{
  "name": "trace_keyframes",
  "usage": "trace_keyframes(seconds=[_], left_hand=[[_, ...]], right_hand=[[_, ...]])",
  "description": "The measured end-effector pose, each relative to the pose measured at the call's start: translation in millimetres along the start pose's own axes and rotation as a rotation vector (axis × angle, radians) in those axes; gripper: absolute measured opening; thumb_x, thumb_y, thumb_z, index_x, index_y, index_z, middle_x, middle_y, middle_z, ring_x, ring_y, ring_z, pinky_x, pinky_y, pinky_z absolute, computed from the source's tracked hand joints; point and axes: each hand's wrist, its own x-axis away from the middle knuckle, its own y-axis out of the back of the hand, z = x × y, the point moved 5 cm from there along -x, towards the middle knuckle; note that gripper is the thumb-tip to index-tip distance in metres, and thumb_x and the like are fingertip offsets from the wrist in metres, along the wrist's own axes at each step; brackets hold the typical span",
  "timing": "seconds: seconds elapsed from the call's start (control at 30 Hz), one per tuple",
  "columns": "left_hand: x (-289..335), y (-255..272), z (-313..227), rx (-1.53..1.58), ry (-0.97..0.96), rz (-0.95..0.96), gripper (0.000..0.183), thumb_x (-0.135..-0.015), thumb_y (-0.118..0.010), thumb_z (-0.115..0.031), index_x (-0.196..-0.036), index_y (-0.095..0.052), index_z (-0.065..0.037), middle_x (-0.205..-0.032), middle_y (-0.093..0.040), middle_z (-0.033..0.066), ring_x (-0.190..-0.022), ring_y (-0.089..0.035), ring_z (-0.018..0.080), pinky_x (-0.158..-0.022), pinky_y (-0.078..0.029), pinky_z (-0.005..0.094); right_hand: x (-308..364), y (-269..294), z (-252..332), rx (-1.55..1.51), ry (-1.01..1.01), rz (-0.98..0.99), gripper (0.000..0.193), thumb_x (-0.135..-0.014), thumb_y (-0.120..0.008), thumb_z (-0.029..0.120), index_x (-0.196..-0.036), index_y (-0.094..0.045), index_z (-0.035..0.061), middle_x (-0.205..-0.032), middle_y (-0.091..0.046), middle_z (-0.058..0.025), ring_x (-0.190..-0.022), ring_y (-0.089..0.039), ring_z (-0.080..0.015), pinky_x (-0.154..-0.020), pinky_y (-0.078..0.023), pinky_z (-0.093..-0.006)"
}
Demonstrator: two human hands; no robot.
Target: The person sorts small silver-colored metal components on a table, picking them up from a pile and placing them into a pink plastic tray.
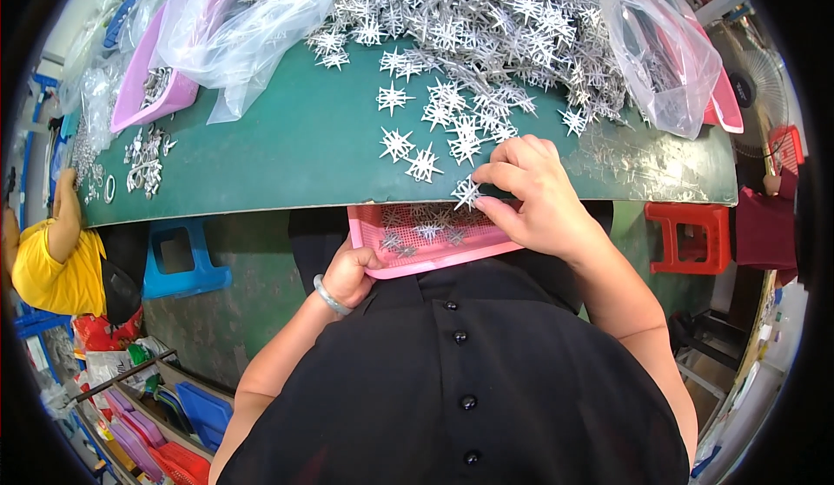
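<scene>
With my right hand [534, 191], thumb and fingers closed, I pinch a silver star-shaped metal piece [466, 193] at the table's near edge, above the basket. My left hand [350, 275], a pale bangle at its wrist, grips the left end of a pink plastic basket [417, 268]. The basket sits at my lap, partly under the table edge, with several metal stars [427, 230] on its meshed bottom. Just beyond my right hand, loose stars [423, 164] lie spread on the green table [287, 155]. Behind them rises a large heap of the same stars [512, 33].
Clear plastic bags [252, 42] and a purple bin [161, 77] stand at the far left, another bag over a pink bin [721, 107] at the right. Blue [184, 263] and red stools [689, 240] flank me. A person in yellow [59, 268] works at the left.
</scene>
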Motion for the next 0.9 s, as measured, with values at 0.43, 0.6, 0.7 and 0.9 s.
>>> trace_keyframes(seconds=[0.43, 0.6, 0.7, 0.9], left_hand=[[-3.0, 2.0, 0.7, 0.011, 0.025, -0.001, 0.067, -0.057, -0.041, 0.006, -0.124, -0.038, 0.008, -0.118, -0.051, 0.0157, -0.110, -0.050, 0.0269, -0.098, -0.039, 0.0362], [-4.8, -1.4, -0.8, 0.023, 0.018, 0.021, 0.069, -0.056, -0.041, 0.006, -0.125, -0.037, 0.007, -0.120, -0.050, 0.0153, -0.113, -0.049, 0.0268, -0.099, -0.037, 0.0363], [-3.8, -1.7, -1.3, 0.021, 0.026, 0.009, 0.070, -0.056, -0.041, 0.006, -0.126, -0.037, 0.007, -0.120, -0.050, 0.0153, -0.113, -0.049, 0.0267, -0.099, -0.037, 0.0363], [-5.6, 2.1, 0.9, 0.016, 0.026, 0.002, 0.068, -0.056, -0.041, 0.007, -0.124, -0.038, 0.007, -0.118, -0.050, 0.0153, -0.112, -0.049, 0.0259, -0.097, -0.038, 0.0352]], right_hand=[[-6.0, 0.6, 4.3, 0.080, 0.040, 0.063, 0.034, -0.068, -0.069, 0.018, -0.099, -0.059, 0.0076, -0.085, -0.047, -0.0070, -0.084, -0.046, -0.0249, -0.079, -0.034, -0.0377], [-11.0, 6.2, 5.4, 0.083, 0.038, -0.057, 0.034, -0.066, -0.071, 0.021, -0.095, -0.061, 0.0080, -0.086, -0.048, -0.0074, -0.086, -0.047, -0.0255, -0.080, -0.034, -0.0381], [-13.8, 1.8, 4.2, 0.145, 0.021, 0.012, 0.040, -0.067, -0.071, 0.024, -0.101, -0.059, 0.0087, -0.093, -0.048, -0.0088, -0.090, -0.044, -0.0286, -0.083, -0.033, -0.0401], [-20.8, 5.8, 3.2, 0.217, 0.011, -0.089, 0.041, -0.065, -0.072, 0.030, -0.097, -0.061, 0.0077, -0.105, -0.049, -0.0113, -0.101, -0.044, -0.0303, -0.088, -0.032, -0.0435]])
